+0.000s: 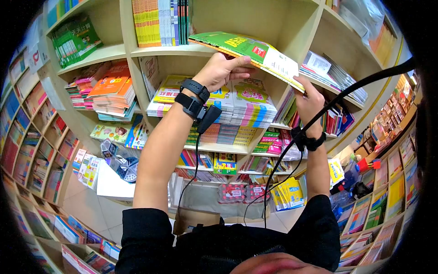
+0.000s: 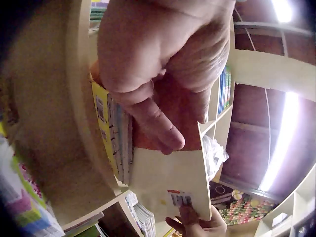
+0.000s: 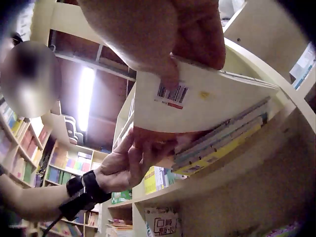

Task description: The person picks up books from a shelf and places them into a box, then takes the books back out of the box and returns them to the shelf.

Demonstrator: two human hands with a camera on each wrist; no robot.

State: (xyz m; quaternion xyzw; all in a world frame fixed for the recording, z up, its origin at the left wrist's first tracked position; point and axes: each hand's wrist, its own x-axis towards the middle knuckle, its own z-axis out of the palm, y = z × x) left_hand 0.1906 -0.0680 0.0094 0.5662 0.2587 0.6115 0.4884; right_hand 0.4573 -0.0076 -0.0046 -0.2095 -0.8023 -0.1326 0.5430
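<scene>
The person seems to be moving the books (image 1: 251, 49) up by the shelf (image 1: 155, 51), left grip (image 1: 221, 72) and right grip (image 1: 310, 102) both closed on them, so the next move calls for a steady hold.

pale shelving units (image 1: 255, 148) curve around the room, packed with books. grey tiles cover the floor (image 1: 93, 208); overhead, bright tube lights (image 2: 281, 143) hang against a dark reddish ceiling (image 2: 249, 111).
</scene>
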